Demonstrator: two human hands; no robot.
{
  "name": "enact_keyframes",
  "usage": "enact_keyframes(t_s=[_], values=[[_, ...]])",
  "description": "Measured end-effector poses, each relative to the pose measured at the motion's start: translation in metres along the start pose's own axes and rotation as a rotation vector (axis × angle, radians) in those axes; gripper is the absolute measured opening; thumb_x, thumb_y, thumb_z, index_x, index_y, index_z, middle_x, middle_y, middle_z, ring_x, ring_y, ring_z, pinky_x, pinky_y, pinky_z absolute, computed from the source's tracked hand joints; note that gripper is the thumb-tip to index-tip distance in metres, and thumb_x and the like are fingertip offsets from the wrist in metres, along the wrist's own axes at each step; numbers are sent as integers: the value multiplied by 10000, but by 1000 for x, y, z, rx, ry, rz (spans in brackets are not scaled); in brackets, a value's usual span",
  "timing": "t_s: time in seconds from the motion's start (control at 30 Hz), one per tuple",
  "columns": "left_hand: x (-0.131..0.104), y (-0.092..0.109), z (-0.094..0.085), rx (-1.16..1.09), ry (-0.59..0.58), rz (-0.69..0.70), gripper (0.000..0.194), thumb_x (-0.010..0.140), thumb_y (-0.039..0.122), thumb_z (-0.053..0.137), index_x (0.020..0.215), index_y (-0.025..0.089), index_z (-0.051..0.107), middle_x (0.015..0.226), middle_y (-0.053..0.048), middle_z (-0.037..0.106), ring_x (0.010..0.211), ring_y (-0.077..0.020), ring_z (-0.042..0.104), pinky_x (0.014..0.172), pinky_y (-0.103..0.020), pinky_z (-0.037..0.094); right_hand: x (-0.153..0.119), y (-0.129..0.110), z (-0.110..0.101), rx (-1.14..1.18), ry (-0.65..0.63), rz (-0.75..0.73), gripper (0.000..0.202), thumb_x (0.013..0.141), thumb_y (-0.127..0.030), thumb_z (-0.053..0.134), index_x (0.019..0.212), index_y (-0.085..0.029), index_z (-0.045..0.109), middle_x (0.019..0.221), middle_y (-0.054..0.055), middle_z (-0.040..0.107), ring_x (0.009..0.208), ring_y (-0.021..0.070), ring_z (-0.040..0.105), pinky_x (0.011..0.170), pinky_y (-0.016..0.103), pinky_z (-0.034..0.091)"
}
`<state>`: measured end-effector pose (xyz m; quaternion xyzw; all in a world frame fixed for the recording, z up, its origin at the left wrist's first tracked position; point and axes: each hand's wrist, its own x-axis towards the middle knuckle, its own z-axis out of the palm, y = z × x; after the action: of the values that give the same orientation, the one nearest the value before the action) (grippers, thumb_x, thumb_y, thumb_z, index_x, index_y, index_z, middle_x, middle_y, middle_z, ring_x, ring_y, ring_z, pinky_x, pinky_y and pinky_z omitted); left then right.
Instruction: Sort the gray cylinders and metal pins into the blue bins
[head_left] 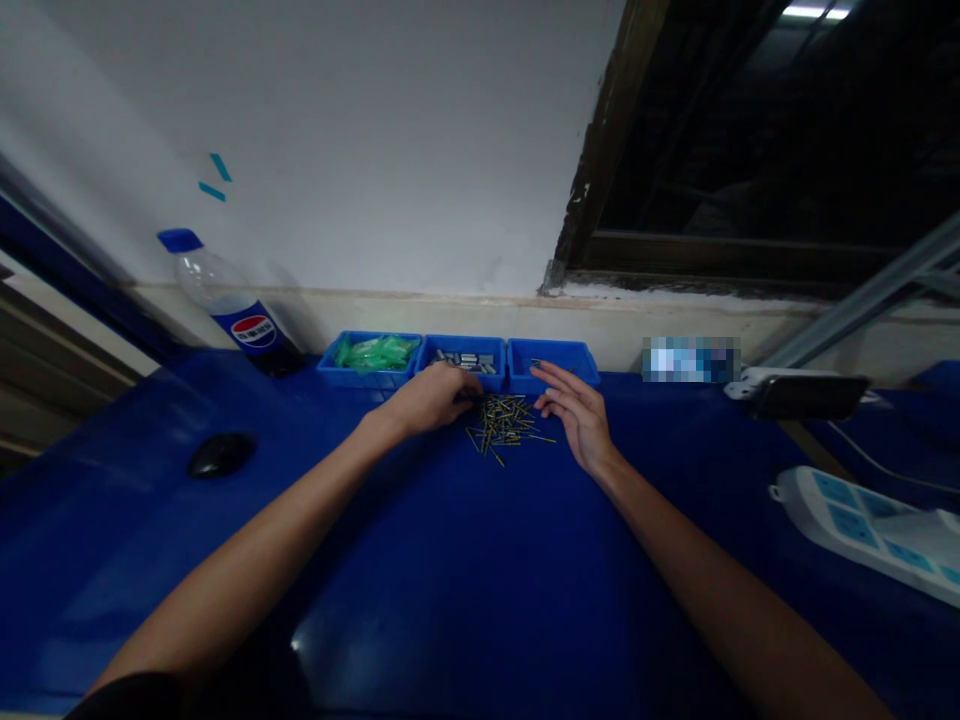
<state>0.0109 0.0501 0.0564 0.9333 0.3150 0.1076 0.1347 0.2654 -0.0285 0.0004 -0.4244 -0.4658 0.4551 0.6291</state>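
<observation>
A loose pile of thin brass-coloured pins (504, 420), perhaps screws or drill bits, lies on the blue table between my hands. My left hand (433, 398) is at the pile's left edge, in front of the middle bin, with its fingers curled down and closed; what they pinch is hidden. To the right of the pile my right hand (581, 415) is open, fingers stretched and spread in front of the right blue bin (551, 352). A few small dark pieces show in that bin, near the fingertips. Short silvery metal cylinders (471, 360) fill part of the middle blue bin (498, 378).
Green plastic packets (377, 352) sit in the left blue bin (330, 376). A Pepsi bottle (240, 310) stands at the back left, above a black mouse (219, 455). On the right are a phone (814, 397) on a stand and a white power strip (862, 530).
</observation>
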Motion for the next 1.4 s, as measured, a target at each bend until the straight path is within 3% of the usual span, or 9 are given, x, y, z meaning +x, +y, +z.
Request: enact_keyframes(t_s=[0.17,0.37,0.6,0.87,1.0,1.13,1.4], values=[[-2,6,8,117,-53,-32,274,847,83,648,1057,193,784,1033,-102,803,935,-238,753,801,-320,556,0,3,-2,37,-15,3,371,836,-309,727,1202,-260,764,1266,97,771,750,179,666,652,345,493],[0,14,16,149,-31,-64,261,866,60,574,990,166,778,965,-116,791,866,-234,745,768,-327,545,0,4,-2,62,-16,3,322,831,-301,733,1146,-249,776,1194,91,794,717,164,659,645,330,481],[0,10,8,91,13,-93,327,768,6,551,960,153,772,844,-77,768,745,-187,703,681,-278,505,0,5,-2,53,-19,16,301,823,-296,731,1117,-248,781,1146,85,804,704,163,655,656,338,486],[3,20,8,-156,204,85,350,918,74,515,1175,152,739,1137,-101,783,1010,-206,728,945,-367,560,0,6,-2,-39,-126,10,268,844,-308,743,1098,-245,798,948,59,815,688,171,654,670,340,495],[4,26,15,-284,282,77,340,905,98,577,1209,154,719,1042,-82,781,917,-186,736,865,-340,588,-2,5,-1,-96,-224,11,298,844,-321,763,1132,-260,807,990,67,822,733,189,690,721,365,538],[5,29,20,-364,287,71,402,850,91,648,1246,151,683,1081,-81,761,854,-157,736,827,-307,603,-3,3,0,-112,-295,49,318,828,-324,786,1140,-269,819,1071,82,823,795,206,726,773,389,577],[4,31,25,-309,305,112,394,875,78,670,1264,142,669,1070,-100,759,890,-179,734,835,-339,618,-3,1,0,-135,-266,78,326,800,-333,822,1117,-259,829,1009,83,834,762,198,733,744,368,592]])
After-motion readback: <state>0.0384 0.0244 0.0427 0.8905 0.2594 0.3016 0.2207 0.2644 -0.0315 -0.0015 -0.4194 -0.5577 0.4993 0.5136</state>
